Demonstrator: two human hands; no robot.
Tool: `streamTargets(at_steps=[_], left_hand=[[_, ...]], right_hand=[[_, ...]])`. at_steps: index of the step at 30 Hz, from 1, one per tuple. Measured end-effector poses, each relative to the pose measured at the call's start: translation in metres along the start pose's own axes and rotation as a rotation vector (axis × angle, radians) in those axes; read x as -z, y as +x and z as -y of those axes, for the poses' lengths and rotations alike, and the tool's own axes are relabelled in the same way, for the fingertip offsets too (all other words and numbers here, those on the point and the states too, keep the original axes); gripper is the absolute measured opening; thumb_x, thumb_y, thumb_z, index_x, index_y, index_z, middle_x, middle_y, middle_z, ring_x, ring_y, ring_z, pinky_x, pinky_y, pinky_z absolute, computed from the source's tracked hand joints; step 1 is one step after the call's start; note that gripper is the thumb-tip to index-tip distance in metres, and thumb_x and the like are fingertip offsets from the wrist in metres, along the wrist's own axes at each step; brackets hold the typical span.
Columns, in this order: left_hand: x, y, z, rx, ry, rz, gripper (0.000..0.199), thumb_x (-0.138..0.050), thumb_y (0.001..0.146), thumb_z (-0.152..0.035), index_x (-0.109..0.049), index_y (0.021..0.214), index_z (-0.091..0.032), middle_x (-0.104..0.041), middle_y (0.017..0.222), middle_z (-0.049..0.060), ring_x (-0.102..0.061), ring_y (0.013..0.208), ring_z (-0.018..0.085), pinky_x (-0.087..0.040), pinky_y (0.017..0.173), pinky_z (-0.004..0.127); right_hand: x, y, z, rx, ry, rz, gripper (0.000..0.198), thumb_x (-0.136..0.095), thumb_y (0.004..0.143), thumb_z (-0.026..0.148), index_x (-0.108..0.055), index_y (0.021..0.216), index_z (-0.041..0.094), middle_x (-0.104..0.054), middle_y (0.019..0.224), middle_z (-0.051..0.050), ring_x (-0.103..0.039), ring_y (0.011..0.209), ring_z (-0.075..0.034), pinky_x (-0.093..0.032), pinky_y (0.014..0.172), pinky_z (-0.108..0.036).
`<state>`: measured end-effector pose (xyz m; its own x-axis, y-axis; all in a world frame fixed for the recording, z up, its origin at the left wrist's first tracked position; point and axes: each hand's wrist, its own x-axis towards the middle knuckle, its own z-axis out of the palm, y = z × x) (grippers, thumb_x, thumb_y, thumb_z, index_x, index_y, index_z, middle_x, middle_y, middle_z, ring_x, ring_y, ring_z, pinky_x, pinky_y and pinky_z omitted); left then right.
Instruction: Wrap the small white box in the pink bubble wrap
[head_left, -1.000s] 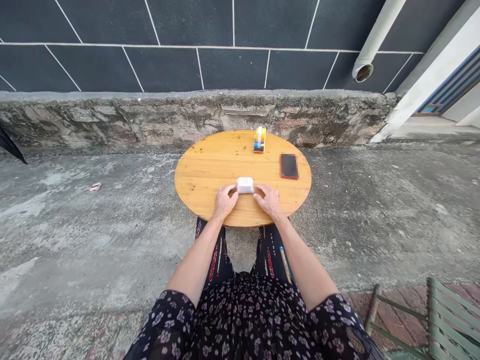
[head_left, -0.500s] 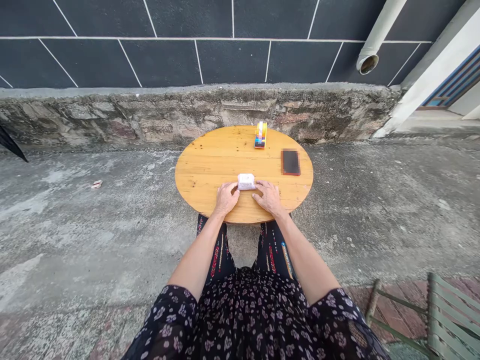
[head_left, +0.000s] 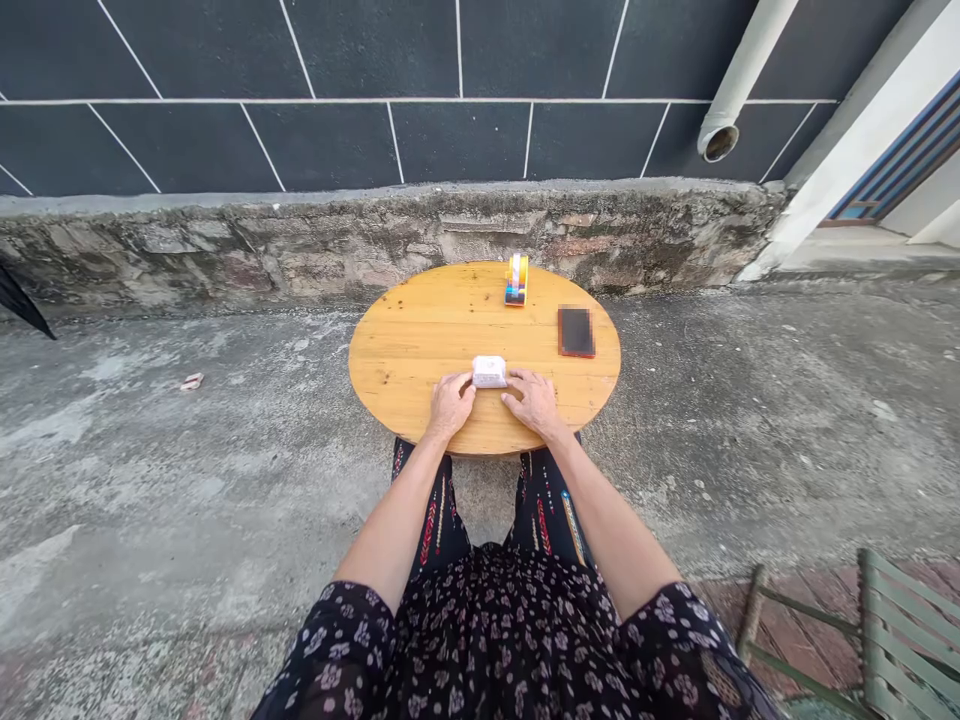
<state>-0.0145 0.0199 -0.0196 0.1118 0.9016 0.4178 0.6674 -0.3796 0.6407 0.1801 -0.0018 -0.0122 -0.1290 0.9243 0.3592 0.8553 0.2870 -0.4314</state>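
A small white pack in a clear, pale purple-tinged wrapper (head_left: 490,372) lies on the round wooden table (head_left: 420,330), close to its near side. My left hand (head_left: 452,403) rests on the table at the pack's left end, fingers stretched out and fingertips by its edge. On the other end is my right hand (head_left: 534,400), its fingers spread and the fingertips at the pack's right edge. Neither hand is wrapped around the pack. Whether the fingertips press on it is too small to tell.
Toward the table's far edge stands a yellow tape dispenser (head_left: 517,281). A dark, blurred flat object with a reddish edge (head_left: 576,332) lies at the right. A low stone wall base (head_left: 315,250) runs behind the table. A green slatted chair (head_left: 900,630) is at lower right.
The whole view has shifted slightly, with the wall and table sitting a little lower in it. Both hands and the pack keep the same places on the table.
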Motion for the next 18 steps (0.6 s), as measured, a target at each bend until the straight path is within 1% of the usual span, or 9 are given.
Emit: streamTargets(at_steps=[4,7,10,13,18], left_hand=[[0.0005,-0.0002,-0.0015,-0.002,0.001,-0.004,0.03,-0.052,0.086,-0.022,-0.068,0.111,-0.021,-0.07,0.113,0.008,-0.058,0.113,0.029,-0.043,0.102,0.047],[0.0008,-0.0008,-0.001,0.005,-0.013,-0.021,0.031,-0.053,0.085,-0.023,-0.067,0.113,-0.021,-0.07,0.114,0.008,-0.059,0.112,0.027,-0.045,0.101,0.045],[0.0008,-0.0012,0.0004,0.009,-0.029,-0.037,0.034,-0.053,0.085,-0.019,-0.066,0.116,-0.021,-0.069,0.116,0.007,-0.059,0.112,0.025,-0.046,0.101,0.042],[0.0005,-0.0011,0.001,0.005,-0.033,-0.034,0.035,-0.053,0.083,-0.016,-0.067,0.114,-0.021,-0.07,0.115,0.006,-0.059,0.112,0.025,-0.045,0.102,0.042],[0.0001,-0.0006,0.0011,-0.017,-0.033,-0.021,0.034,-0.053,0.082,-0.014,-0.068,0.112,-0.019,-0.071,0.113,0.006,-0.06,0.111,0.026,-0.045,0.103,0.043]], right_hand=[[0.0006,-0.0005,0.001,0.003,-0.003,-0.003,0.029,-0.061,0.084,0.031,-0.069,0.111,0.026,-0.06,0.134,-0.006,-0.051,0.122,-0.027,-0.036,0.1,-0.045],[0.0005,-0.0011,0.0011,-0.016,-0.001,-0.024,0.034,-0.06,0.084,0.03,-0.066,0.117,0.025,-0.06,0.133,-0.005,-0.051,0.123,-0.025,-0.036,0.102,-0.043],[-0.0003,-0.0008,0.0003,-0.043,-0.003,-0.04,0.038,-0.057,0.086,0.03,-0.063,0.123,0.024,-0.06,0.133,-0.007,-0.051,0.123,-0.024,-0.036,0.102,-0.043],[-0.0009,0.0003,-0.0004,-0.034,-0.012,-0.024,0.042,-0.058,0.086,0.033,-0.061,0.127,0.024,-0.058,0.136,-0.007,-0.05,0.123,-0.026,-0.036,0.102,-0.044],[-0.0009,0.0016,-0.0005,0.001,-0.029,0.015,0.042,-0.057,0.088,0.038,-0.062,0.127,0.025,-0.055,0.139,-0.007,-0.048,0.125,-0.027,-0.034,0.103,-0.045]])
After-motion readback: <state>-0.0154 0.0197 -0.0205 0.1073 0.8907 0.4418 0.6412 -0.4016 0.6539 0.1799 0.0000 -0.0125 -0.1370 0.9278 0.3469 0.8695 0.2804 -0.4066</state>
